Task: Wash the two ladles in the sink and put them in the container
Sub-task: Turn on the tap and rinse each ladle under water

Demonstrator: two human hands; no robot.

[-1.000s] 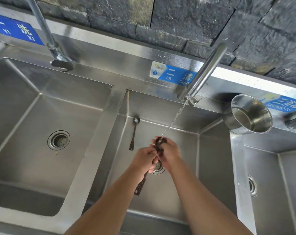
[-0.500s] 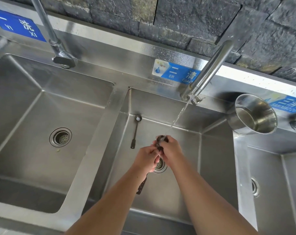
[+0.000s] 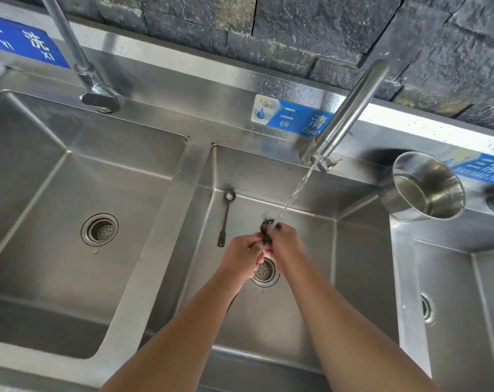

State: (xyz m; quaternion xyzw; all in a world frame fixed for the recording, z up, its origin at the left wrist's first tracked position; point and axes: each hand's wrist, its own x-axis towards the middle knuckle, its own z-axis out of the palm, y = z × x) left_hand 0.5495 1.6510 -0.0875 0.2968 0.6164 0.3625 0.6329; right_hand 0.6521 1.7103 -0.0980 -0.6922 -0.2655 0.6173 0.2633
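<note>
While water is running from the tap (image 3: pixel 346 114), both hands, left hand (image 3: pixel 244 257) and right hand (image 3: pixel 285 244), are grasping one dark ladle (image 3: pixel 268 226); the second ladle (image 3: pixel 225 217) is lying at ten o'clock.

Both bare forearms reach forward and converge, so the two hands meet knuckle to knuckle. The left hand (image 3: pixel 244 257) is curled into a loose fist, its back turned up and its fingers (image 3: pixel 257 244) folded in toward the right hand. The right hand (image 3: pixel 285 243) sits just beside it and slightly farther forward, fingers closed around the dark ladle (image 3: pixel 268 226) that both hands grip between them.
</note>
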